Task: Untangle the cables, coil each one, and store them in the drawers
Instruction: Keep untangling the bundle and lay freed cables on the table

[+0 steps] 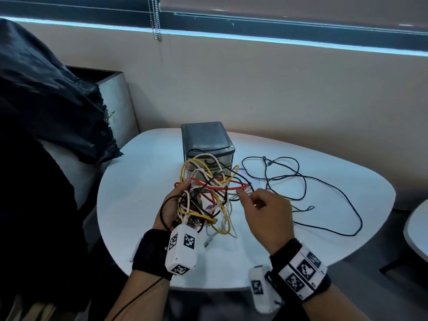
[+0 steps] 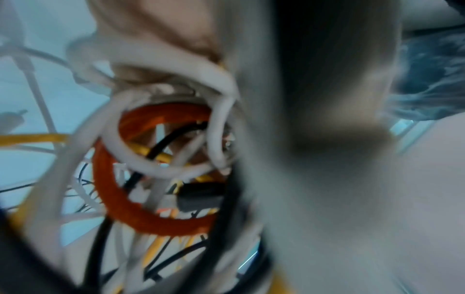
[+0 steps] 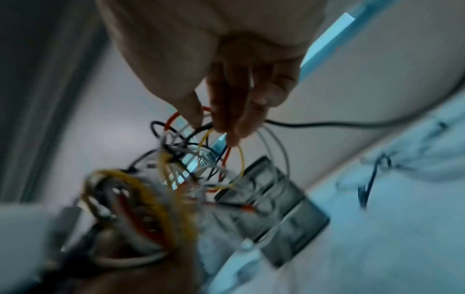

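Note:
My left hand (image 1: 179,195) grips a tangle of white, yellow, red and black cables (image 1: 206,193) and holds it up over the white table (image 1: 139,181), in front of a small dark drawer unit (image 1: 206,140). Up close, the left wrist view is filled by the blurred tangle (image 2: 156,179). My right hand (image 1: 245,195) reaches in from the right, and its fingertips (image 3: 224,123) pinch strands at the tangle's right edge, where a black cable (image 3: 327,125) runs in. Which strand they hold is too blurred to tell. The drawer unit (image 3: 271,208) looks closed.
A long black cable (image 1: 301,186) lies in loose loops on the table, right of the drawer unit. Dark cloth (image 1: 46,100) hangs at the left over a grey box (image 1: 115,96). A second table's edge (image 1: 416,223) shows at the far right.

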{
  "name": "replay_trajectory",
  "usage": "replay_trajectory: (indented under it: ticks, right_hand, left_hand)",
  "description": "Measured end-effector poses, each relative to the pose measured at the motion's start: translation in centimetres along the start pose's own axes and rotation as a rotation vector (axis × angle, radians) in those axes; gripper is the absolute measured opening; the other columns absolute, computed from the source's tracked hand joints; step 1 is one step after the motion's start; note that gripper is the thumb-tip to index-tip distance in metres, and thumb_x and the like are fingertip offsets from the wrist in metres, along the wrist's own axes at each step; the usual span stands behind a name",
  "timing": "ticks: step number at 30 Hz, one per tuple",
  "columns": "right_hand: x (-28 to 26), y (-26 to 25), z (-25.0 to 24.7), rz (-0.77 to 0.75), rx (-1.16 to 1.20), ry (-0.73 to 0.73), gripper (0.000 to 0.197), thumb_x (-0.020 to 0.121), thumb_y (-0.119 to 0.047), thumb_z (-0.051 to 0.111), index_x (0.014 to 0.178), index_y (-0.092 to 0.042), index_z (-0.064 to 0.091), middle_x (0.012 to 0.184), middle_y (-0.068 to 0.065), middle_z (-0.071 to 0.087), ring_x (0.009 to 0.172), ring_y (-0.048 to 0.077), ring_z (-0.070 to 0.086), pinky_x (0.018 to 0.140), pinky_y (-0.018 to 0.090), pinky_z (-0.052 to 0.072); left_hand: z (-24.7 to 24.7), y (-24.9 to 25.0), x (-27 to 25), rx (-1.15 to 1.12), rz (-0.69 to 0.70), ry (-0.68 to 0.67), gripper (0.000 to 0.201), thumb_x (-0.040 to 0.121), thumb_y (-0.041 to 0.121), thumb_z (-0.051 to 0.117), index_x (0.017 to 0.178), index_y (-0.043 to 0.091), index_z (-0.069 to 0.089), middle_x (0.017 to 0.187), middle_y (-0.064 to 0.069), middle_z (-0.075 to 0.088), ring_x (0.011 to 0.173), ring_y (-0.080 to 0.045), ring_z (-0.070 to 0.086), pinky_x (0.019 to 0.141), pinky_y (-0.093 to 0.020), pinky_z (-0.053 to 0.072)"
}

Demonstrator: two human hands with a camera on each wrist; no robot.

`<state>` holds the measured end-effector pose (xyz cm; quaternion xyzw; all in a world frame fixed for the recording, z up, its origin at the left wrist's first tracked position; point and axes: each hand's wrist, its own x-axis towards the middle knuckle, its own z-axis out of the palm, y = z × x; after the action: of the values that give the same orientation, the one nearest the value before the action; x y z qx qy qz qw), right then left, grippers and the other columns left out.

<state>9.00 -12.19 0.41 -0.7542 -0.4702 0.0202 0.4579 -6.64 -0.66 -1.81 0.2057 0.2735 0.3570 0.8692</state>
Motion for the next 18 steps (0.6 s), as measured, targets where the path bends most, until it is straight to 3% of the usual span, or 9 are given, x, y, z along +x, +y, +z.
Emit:
replay_trajectory:
  ticks: [2, 5, 7, 10, 14, 18]
  right_hand:
    - [-0.3, -0.9, 0.6, 0.237, 0.203, -0.182, 0.039, 0.090, -0.038, 0.067, 0.058, -0.015, 0.068, 0.058, -0.003, 0.066, 0.051, 0.011, 0.055, 0.056, 0.024, 0.042]
    - [-0.6, -2.1, 0.7, 0.500, 0.520, -0.307, 0.029, 0.088, -0.022, 0.070, 0.067, -0.002, 0.072, 0.070, 0.019, 0.065, 0.054, 0.017, 0.043, 0.047, 0.021, 0.034]
    - [-0.4, -2.5, 0.5, 0.602, 0.641, -0.322, 0.022, 0.088, -0.017, 0.071, 0.072, -0.003, 0.073, 0.071, 0.012, 0.068, 0.055, 0.015, 0.042, 0.046, 0.020, 0.030]
    - [0.3, -2.7, 0.1, 0.662, 0.691, -0.279, 0.014, 0.087, -0.015, 0.069, 0.075, -0.008, 0.074, 0.075, 0.004, 0.072, 0.058, 0.016, 0.043, 0.047, 0.023, 0.027]
    - [0.3, -2.8, 0.4, 0.655, 0.694, -0.238, 0.016, 0.087, -0.012, 0.066, 0.073, -0.011, 0.074, 0.088, 0.007, 0.076, 0.062, 0.017, 0.047, 0.048, 0.024, 0.031]
    - [1.1, -1.5, -0.2, 0.718, 1.069, -0.184, 0.017, 0.096, -0.009, 0.051, 0.080, -0.010, 0.056, 0.093, 0.013, 0.075, 0.078, 0.021, 0.066, 0.061, 0.028, 0.047]
  left_hand:
    - [0.9, 0.0, -0.5, 0.031, 0.014, 0.013, 0.045, 0.093, 0.033, 0.052, 0.058, 0.014, 0.073, 0.053, -0.001, 0.065, 0.041, -0.014, 0.061, 0.040, -0.024, 0.050]
    - [0.5, 0.1, -0.6, 0.048, 0.044, 0.021, 0.047, 0.096, 0.035, 0.050, 0.060, 0.016, 0.074, 0.055, 0.000, 0.067, 0.041, -0.013, 0.061, 0.038, -0.023, 0.049]
    - [0.0, 0.2, -0.5, 0.048, 0.052, 0.034, 0.040, 0.091, 0.037, 0.053, 0.063, 0.019, 0.075, 0.058, 0.003, 0.068, 0.043, -0.010, 0.060, 0.041, -0.024, 0.050]
    - [-0.3, 0.5, -0.6, 0.051, 0.068, 0.022, 0.041, 0.091, 0.037, 0.052, 0.064, 0.018, 0.076, 0.060, 0.004, 0.068, 0.044, -0.009, 0.060, 0.043, -0.024, 0.052]
    - [-0.1, 0.3, -0.6, 0.095, 0.078, -0.012, 0.053, 0.099, 0.035, 0.043, 0.062, 0.018, 0.077, 0.058, 0.003, 0.068, 0.044, -0.010, 0.061, 0.050, -0.032, 0.056]
    - [-0.7, 1.1, -0.6, 0.076, 0.084, 0.021, 0.055, 0.096, 0.041, 0.045, 0.059, 0.014, 0.074, 0.052, 0.000, 0.063, 0.041, -0.012, 0.059, 0.045, -0.026, 0.054]
